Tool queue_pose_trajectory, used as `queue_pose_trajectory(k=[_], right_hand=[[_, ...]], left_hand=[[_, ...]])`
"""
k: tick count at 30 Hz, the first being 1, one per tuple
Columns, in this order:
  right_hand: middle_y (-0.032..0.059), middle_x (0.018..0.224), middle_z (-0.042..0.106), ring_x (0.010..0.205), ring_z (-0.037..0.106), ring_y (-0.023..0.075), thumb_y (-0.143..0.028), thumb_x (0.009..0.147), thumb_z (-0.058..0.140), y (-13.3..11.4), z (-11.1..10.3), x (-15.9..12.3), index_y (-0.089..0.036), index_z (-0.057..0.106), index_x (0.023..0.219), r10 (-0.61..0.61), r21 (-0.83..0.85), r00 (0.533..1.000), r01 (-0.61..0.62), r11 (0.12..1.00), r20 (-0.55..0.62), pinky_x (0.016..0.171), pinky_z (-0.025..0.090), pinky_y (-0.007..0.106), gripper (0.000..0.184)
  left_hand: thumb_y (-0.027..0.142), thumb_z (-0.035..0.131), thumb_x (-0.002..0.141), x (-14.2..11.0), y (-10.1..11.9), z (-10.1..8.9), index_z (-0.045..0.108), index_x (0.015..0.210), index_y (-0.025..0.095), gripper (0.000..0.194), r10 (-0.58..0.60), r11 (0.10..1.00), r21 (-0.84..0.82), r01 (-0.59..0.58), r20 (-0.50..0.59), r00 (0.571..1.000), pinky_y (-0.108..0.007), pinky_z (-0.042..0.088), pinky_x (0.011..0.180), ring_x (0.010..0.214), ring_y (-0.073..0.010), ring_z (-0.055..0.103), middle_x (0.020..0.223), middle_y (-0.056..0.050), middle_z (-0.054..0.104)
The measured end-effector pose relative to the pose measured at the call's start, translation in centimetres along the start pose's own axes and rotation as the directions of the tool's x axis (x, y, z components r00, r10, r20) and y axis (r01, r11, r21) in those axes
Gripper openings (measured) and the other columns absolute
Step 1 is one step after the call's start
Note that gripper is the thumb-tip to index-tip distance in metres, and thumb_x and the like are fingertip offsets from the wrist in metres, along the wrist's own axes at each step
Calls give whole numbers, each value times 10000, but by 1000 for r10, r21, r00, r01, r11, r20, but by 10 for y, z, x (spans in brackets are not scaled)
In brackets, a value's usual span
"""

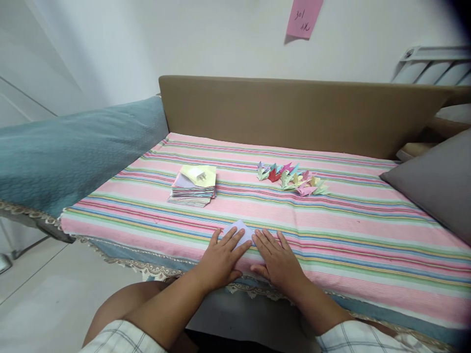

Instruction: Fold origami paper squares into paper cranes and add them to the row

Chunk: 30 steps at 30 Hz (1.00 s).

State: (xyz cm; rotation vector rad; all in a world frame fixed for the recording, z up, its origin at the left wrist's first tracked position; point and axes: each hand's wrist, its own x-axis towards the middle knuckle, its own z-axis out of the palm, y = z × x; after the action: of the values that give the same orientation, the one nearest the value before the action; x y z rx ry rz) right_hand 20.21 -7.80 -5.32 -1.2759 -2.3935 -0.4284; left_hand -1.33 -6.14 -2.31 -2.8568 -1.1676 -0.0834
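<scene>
A small sheet of pale lilac paper (241, 230) lies on the striped cloth near the front edge, one corner pointing away from me. My left hand (222, 260) rests flat over its left side, fingers spread. On its right edge lie the fingertips of my right hand (275, 260), also stretched out and apart. Both hands hide part of the sheet, so I cannot tell whether it is folded. Farther back on the left is a stack of coloured paper (193, 193), with a white plug adapter (195, 173) on top. Several folded paper figures (292, 179) sit in a cluster at back right.
The pink striped cloth (349, 225) covers a sofa seat with a brown backrest (275, 115). A blue-covered armrest (91, 142) stands at the left, a grey cushion (437, 181) at the right. On the wall hangs a pink note (303, 19).
</scene>
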Motion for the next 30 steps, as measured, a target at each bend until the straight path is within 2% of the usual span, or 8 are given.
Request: queue_pose_trajectory(k=[9,14,16,19,24,27,30], right_hand=[[97,1357,477,1267,393,268,-546,857,443,10,-1,-12,-153,448,1317,43,-2,999,-43,999,27,1024,306,458,605],[131,1339,489,1278,376,269,-479,883,438,17,-9,-15,-119,504,1259,37,13,999,-36,999,-23,1011,356,432,524],[152,1341,480,1289,360,267,-434,904,414,14,-14,-10,-99,507,1246,43,18,996,-41,999,-83,1028,334,436,488],[138,1346,478,1315,319,274,-436,915,377,1,-18,2,-116,459,1290,19,21,990,-16,1000,-138,1075,221,498,500],[157,1388,421,1320,301,296,-569,871,368,-18,-3,19,-79,385,1347,-95,13,994,96,995,-51,1079,171,506,683],[160,1400,402,1308,323,284,-590,862,362,-18,8,20,-52,359,1360,-66,11,998,66,998,16,1067,218,464,733],[161,1405,393,1310,324,270,-592,863,355,-16,12,18,-42,338,1370,-41,15,998,40,999,47,1060,239,442,749]], left_hand=[[524,599,748,1,-2,3,230,1410,328,783,4,1000,-29,-4,-20,1000,-557,83,1080,1379,-283,163,1518,-50,174],[511,606,747,1,-1,2,247,1406,320,774,-7,1000,-28,6,-24,1000,-554,81,1080,1378,-289,161,1516,-57,178],[509,602,750,1,-1,2,242,1406,326,771,-6,999,-32,6,-23,1000,-557,87,1077,1377,-285,164,1517,-53,179],[497,611,744,1,-1,2,231,1408,327,784,-10,1000,-28,9,-29,1000,-564,91,1074,1373,-293,172,1513,-54,190],[508,551,785,1,-1,2,220,1421,280,753,2,996,-84,-5,-43,999,-566,77,1077,1367,-297,191,1485,-84,265],[516,513,809,1,-1,1,237,1416,293,703,3,992,-126,-9,-47,999,-561,75,1082,1370,-290,187,1491,-68,256],[481,554,795,0,-3,-2,254,1407,336,697,-30,988,-152,26,-22,999,-569,102,1075,1369,-313,185,1497,-57,241]])
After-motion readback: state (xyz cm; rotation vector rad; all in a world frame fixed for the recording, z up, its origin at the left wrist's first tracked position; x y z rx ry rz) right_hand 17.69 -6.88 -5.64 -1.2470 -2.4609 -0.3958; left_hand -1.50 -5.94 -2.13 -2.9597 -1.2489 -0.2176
